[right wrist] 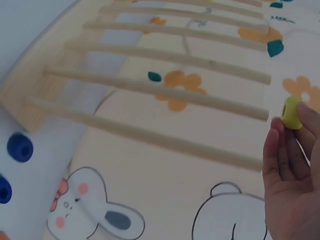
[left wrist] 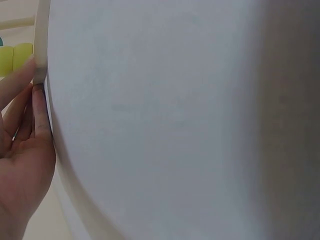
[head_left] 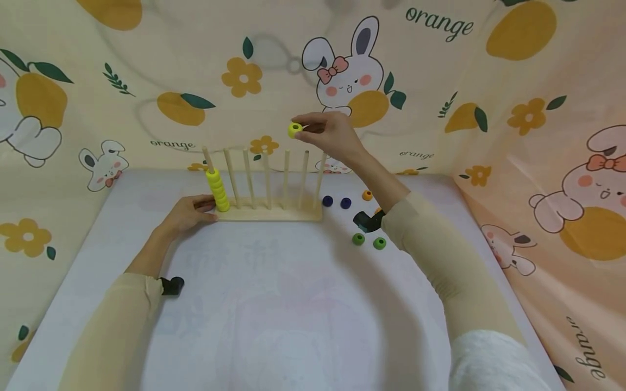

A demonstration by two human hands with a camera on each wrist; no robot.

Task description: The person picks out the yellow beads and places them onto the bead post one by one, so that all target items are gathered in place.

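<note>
Yellow beads (head_left: 218, 191) are stacked on the leftmost peg of a wooden peg rack (head_left: 274, 215), whose other pegs are bare. My left hand (head_left: 188, 212) grips the rack's left end, its thumb close beside the lowest beads and its fingers at the end of the base (left wrist: 41, 67). Raised above the right half of the rack, my right hand (head_left: 332, 133) pinches a single yellow bead (head_left: 294, 130) between thumb and fingertips. In the right wrist view that bead (right wrist: 291, 114) is near the peg tips, with its hole partly showing.
Right of the rack lie two dark blue beads (head_left: 345, 203), two green beads (head_left: 379, 243) and orange beads (head_left: 367, 195), one partly hidden by the right wrist's black camera mount (head_left: 369, 221). A printed cloth (head_left: 274, 32) hangs behind the white table (head_left: 274, 304).
</note>
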